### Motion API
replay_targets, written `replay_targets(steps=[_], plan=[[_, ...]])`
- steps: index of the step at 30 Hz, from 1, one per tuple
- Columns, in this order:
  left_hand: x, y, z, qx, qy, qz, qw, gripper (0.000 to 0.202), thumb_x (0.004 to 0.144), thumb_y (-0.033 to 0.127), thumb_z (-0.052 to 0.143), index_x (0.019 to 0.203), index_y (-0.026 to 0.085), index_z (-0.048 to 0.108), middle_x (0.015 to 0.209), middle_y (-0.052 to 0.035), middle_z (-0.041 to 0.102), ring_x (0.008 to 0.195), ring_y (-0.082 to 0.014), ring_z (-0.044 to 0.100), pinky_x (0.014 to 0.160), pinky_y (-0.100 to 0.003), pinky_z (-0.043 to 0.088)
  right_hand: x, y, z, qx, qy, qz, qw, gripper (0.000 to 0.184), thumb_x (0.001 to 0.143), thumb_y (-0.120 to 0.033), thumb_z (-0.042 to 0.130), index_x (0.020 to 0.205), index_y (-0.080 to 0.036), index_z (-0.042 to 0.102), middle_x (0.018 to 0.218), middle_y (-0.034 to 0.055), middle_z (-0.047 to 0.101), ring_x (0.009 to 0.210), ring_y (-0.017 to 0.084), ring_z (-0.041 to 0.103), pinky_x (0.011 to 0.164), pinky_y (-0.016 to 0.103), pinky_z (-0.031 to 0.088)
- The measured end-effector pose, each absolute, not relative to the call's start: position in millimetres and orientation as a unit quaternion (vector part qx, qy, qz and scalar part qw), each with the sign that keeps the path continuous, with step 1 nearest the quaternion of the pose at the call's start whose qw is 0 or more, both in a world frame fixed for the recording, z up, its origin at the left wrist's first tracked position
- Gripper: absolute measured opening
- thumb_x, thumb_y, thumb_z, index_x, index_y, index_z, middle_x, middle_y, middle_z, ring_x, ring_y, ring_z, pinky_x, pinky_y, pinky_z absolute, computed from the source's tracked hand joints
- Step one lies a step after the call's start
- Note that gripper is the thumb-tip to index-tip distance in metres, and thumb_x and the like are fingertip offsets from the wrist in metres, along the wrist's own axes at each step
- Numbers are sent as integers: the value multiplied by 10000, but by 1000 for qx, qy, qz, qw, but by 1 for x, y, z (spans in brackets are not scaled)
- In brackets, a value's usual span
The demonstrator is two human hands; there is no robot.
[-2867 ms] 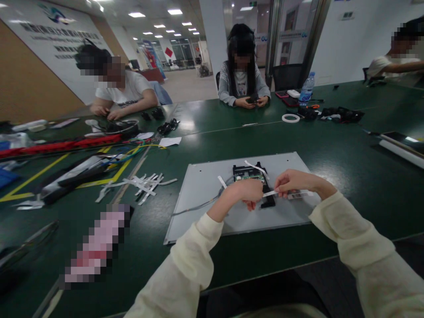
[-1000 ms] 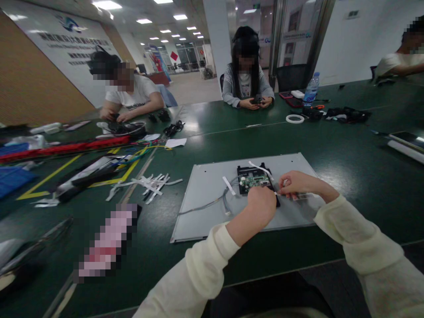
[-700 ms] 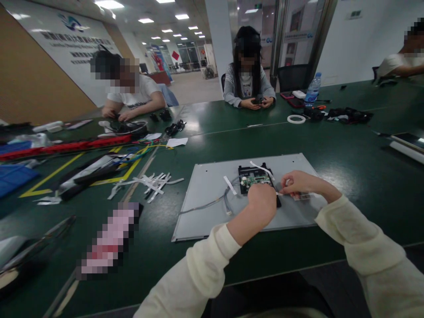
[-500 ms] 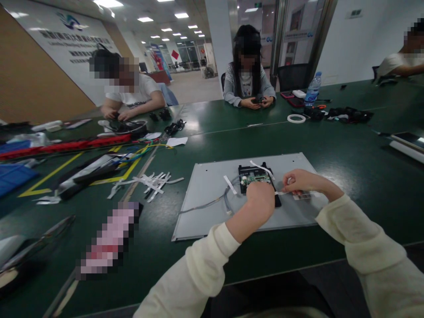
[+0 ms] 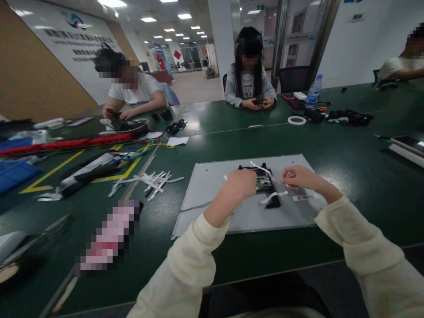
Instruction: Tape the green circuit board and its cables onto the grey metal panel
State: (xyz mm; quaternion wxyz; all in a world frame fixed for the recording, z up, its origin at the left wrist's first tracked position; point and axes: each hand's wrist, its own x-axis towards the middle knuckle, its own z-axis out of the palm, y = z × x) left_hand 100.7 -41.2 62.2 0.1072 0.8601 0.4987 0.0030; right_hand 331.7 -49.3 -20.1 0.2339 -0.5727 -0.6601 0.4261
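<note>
While the left hand covers the left part of the black frame, the right hand hangs just beside its right edge. The left fingers are hidden behind the back of that hand, so I cannot tell if they grip anything. The right fingers are bent in with the tips close together, but they are too small to tell if they pinch something.

The black frame lies on the big grey panel, between the two hands. A green circuit board sits in it, face up, maybe so that its parts are easy to get at. One white strip lies across the low right corner of the frame, and a curly strip lies by its top edge. They look put there to help keep the frame in place. A thin grey cable runs over the panel and goes out of sight behind the left arm. A pale label is near the right hand.

On the green bench, a pile of white strips lies left of the panel, perhaps so more can be picked up fast. The panel lies flat, and this seems to keep it steady.
</note>
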Motion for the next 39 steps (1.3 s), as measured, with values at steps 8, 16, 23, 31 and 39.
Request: replay_targets(steps=[8, 16, 23, 31, 39], plan=[[19, 12, 27, 795, 592, 131, 27, 276, 877, 319, 464, 993, 134, 633, 967, -127, 669, 926, -245, 631, 810, -332, 482, 309, -53, -25, -588, -683, 265, 344, 211, 799, -407, 587, 769, -199, 561, 550, -21, 589, 511, 128, 563, 525, 235, 401], [0, 27, -20, 796, 554, 200, 138, 161, 807, 237, 535, 844, 141, 659, 897, -82, 627, 883, -199, 602, 870, -320, 474, 301, -58, -23, -585, -713, 167, 348, 216, 834, -398, 569, 752, -198, 567, 575, -24, 593, 533, 122, 545, 561, 248, 369], [2, 24, -22, 801, 540, 220, 138, 88, 768, 246, 578, 791, 164, 600, 890, -65, 584, 873, -197, 581, 862, -329, 465, 301, -59, -21, -603, -709, 125, 345, 180, 843, -366, 550, 774, -201, 566, 623, -1, 605, 580, 134, 553, 599, 255, 375], [1, 22, -23, 767, 537, 260, 235, 213, 748, 208, 575, 955, 171, 541, 784, -6, 621, 752, -167, 614, 720, -278, 477, 300, -58, -24, -611, -709, 112, 332, 183, 845, -370, 543, 777, -201, 560, 646, 11, 610, 607, 141, 561, 596, 252, 371], [-4, 26, -24, 776, 523, 245, 253, 164, 694, 202, 606, 836, 153, 673, 738, -28, 669, 689, -164, 619, 680, -274, 485, 298, -59, -24, -607, -712, 109, 337, 185, 849, -372, 538, 783, -200, 561, 641, 14, 610, 608, 144, 564, 600, 253, 376]])
